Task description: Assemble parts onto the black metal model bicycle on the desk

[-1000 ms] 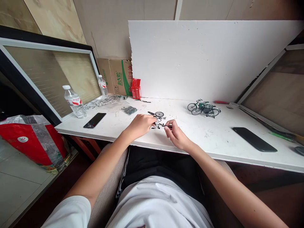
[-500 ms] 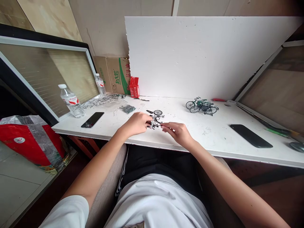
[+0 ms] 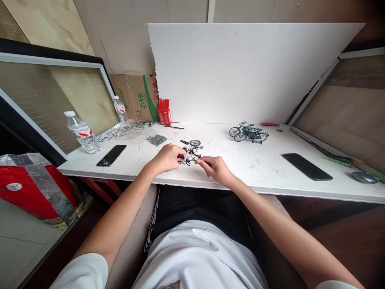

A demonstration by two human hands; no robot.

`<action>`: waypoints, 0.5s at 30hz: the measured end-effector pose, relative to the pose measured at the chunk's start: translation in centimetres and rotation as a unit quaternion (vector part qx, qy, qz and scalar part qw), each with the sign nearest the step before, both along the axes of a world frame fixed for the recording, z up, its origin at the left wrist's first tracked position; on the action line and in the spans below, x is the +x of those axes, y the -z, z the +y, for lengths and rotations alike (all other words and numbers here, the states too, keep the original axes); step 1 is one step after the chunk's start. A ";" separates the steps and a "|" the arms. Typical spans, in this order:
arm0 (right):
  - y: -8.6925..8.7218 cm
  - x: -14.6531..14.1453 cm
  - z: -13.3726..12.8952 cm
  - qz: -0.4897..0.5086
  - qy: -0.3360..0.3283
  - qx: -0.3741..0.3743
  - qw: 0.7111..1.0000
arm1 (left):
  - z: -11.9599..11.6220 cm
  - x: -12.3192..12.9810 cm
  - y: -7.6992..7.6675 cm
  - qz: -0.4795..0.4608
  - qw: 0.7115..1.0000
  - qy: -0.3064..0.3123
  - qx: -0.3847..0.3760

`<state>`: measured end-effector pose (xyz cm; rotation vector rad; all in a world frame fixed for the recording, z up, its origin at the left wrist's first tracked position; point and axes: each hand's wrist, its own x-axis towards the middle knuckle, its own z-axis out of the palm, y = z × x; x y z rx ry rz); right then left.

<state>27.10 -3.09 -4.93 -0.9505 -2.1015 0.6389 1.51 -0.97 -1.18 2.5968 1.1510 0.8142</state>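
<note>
My left hand (image 3: 167,157) grips a small half-built model bicycle (image 3: 189,155) just above the white table (image 3: 264,170). My right hand (image 3: 214,168) meets it from the right, with thumb and forefinger pinched on a small dark part at the model's side. A loose little wheel (image 3: 195,142) lies on the table just behind the model. Two finished green model bicycles (image 3: 248,133) stand further back to the right.
A black phone (image 3: 111,155) and a water bottle (image 3: 81,133) are at the left, and another black phone (image 3: 307,166) lies at the right. Part frames (image 3: 126,129), a red box (image 3: 165,112) and a carton (image 3: 136,97) stand at the back. A white board (image 3: 252,72) leans behind.
My right hand has moved left to the model and closed on a part at its side. The view has shifted a little to the right.
</note>
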 end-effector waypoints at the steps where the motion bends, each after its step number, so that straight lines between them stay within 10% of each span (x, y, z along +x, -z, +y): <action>1: 0.1 -0.1 0.0 0.006 0.000 -0.014 1.000 | 0.0 0.1 0.0 0.005 1.000 -0.003 0.006; 15: 1.8 -0.7 0.6 0.173 -0.043 -0.293 0.939 | 0.2 0.7 0.6 0.065 0.996 -0.023 0.055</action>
